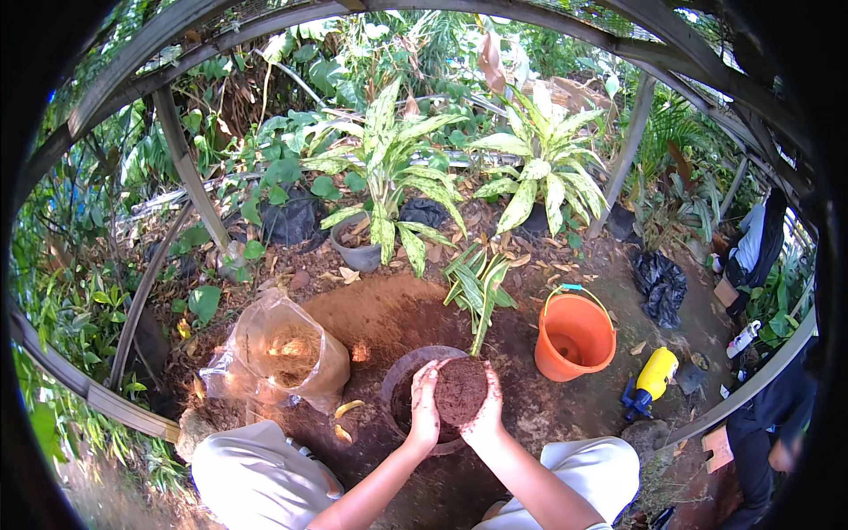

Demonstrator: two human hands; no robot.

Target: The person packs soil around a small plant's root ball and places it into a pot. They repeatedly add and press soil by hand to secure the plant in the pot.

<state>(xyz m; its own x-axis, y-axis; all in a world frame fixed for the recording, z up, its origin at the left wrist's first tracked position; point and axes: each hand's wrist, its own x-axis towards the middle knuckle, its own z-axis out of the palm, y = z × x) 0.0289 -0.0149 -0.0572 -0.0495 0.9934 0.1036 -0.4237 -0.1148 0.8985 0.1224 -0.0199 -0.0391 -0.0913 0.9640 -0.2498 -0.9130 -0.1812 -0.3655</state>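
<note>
Between my two palms sits a round, dark root ball of soil (462, 391), its flat bottom facing me. My left hand (426, 404) cups its left side and my right hand (487, 407) its right side, with soil on the fingers. From its far side a leafy plant (489, 291) with long green leaves points away from me, tilted towards the ground. Below my hands stands a round plastic pot (392, 377), partly covered by my left hand and the root ball. What lies inside the pot is mostly hidden.
Left stands a clear plastic bag (331, 364) of brown fibre. An orange bucket (550, 351) and a yellow spray bottle (656, 374) are to the right, near a black plastic bag (660, 285). Potted variegated plants (384, 179) stand beyond. Other people (762, 437) are at the right edge.
</note>
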